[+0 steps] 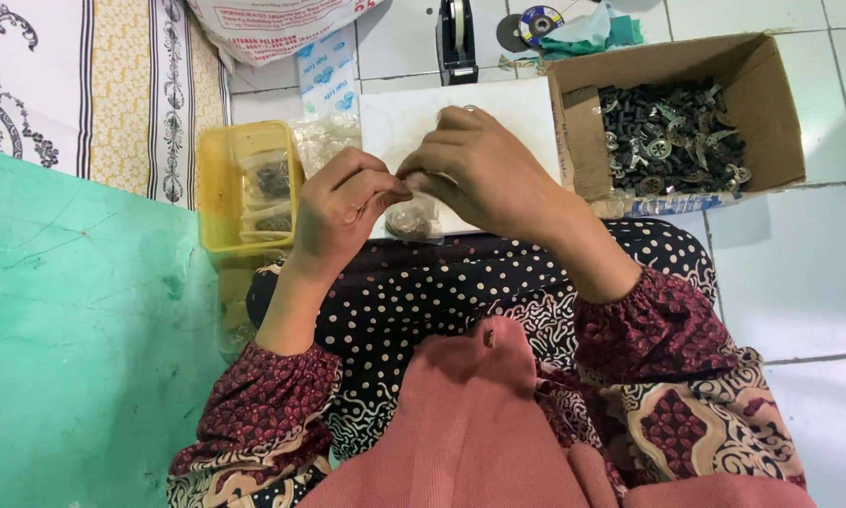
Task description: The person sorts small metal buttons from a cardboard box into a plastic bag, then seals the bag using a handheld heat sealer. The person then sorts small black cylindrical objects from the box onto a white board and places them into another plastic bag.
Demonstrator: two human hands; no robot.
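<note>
Both hands, left hand [340, 209] and right hand [479, 167], pinch the mouth of a small clear plastic bag of metal parts [411, 218] over the white board's [413, 118] near edge. Film looks limp and slippery, contents dense. Best held at the top, with support underneath.

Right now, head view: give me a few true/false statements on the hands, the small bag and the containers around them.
1. Both hands, left hand and right hand, meet at a small clear plastic bag of metal parts. True.
2. The open brown cardboard box is empty. False: it holds a heap of dark and silvery small metal parts.
3. The yellow plastic tub sits on the left hand's side. True.
4. The yellow tub holds loose green cloth. False: it holds small clear filled bags.
5. The black tape dispenser lies inside the cardboard box. False: it stands on the tiled floor beyond the flat white board.
</note>
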